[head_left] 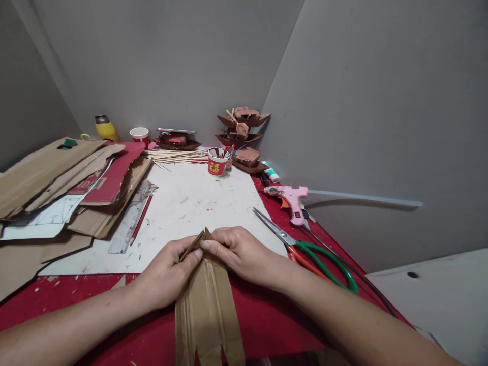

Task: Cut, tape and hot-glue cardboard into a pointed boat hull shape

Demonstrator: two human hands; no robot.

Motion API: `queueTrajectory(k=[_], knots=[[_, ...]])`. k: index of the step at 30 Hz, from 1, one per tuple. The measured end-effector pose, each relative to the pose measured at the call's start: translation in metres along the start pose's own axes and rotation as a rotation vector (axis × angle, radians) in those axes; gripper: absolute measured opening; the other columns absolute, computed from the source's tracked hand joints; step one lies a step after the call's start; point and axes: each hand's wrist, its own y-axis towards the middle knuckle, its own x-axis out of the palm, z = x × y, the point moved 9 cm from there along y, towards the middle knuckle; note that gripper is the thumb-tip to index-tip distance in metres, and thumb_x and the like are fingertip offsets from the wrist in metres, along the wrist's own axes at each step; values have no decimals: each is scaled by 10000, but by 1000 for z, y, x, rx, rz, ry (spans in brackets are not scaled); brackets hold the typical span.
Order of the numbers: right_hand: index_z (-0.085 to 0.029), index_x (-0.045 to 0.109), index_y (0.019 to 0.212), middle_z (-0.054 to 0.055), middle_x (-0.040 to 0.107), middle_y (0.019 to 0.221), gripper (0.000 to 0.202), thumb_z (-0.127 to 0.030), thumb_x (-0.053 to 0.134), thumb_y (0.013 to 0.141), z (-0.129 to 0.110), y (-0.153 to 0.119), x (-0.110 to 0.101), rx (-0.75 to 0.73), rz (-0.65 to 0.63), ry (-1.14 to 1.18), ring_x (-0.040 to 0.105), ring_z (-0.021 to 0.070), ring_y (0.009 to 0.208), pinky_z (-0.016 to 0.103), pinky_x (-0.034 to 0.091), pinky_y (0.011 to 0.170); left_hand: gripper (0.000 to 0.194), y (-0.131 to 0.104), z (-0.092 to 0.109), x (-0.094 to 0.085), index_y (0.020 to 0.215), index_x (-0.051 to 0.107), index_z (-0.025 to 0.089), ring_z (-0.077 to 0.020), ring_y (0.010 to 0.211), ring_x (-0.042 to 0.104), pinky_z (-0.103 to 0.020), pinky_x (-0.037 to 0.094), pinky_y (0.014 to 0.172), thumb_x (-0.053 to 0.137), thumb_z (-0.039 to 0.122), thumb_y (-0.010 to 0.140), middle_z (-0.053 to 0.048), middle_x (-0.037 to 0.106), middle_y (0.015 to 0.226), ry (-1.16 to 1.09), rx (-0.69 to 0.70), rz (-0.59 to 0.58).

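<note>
A long strip of brown cardboard (209, 310) with lengthwise creases hangs toward the table's front edge, its top end folded to a point and its lower end notched. My left hand (171, 267) pinches the top end from the left, thumb on the near face. From the right, my right hand (240, 254) grips the same end, its thumb close to the left thumb. Both hands are over the near edge of a white sheet (183, 203) on the red tabletop (267, 325). The fingers behind the cardboard are partly hidden.
Scissors (293, 243) and a pink glue gun (292, 198) lie at the right. Cardboard pieces (49, 178), a ruler (125, 229) and a red pencil (141, 218) are at the left. A paper cup (216, 165), sticks (175, 156) and model boats (242, 137) stand farther back.
</note>
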Motion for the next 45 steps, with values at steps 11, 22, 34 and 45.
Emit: queueTrajectory(k=[11,22,34,45], knots=[[-173,532,785,20,585,702,383,-370,284,1002,-7,-1,4,-44,-53,-411,461,124,598,242,322,584,333,1,14,6,1235,607,204,-211,1180,537,-297,401,998,429,273,962,-21,628,1273,99,104,-59],[-169,533,727,14,548,643,336,-296,346,976,-13,-2,2,-102,-90,-357,433,116,558,242,323,571,380,-1,8,8,1330,518,238,-208,1276,475,-310,378,1055,404,319,977,-3,532,1397,121,82,-90],[-203,414,842,-3,480,752,114,-232,373,945,-19,-1,0,-149,55,21,430,133,651,277,379,653,619,-1,9,-6,1480,233,133,-168,1422,239,-308,145,1184,399,416,955,-43,246,1562,399,33,-13],[-184,480,930,-1,497,825,71,-201,414,910,-25,-3,-5,-116,63,306,460,135,747,270,415,716,700,-9,19,-2,1508,15,213,-151,1453,38,-314,74,1184,395,411,955,27,22,1596,432,33,-93]])
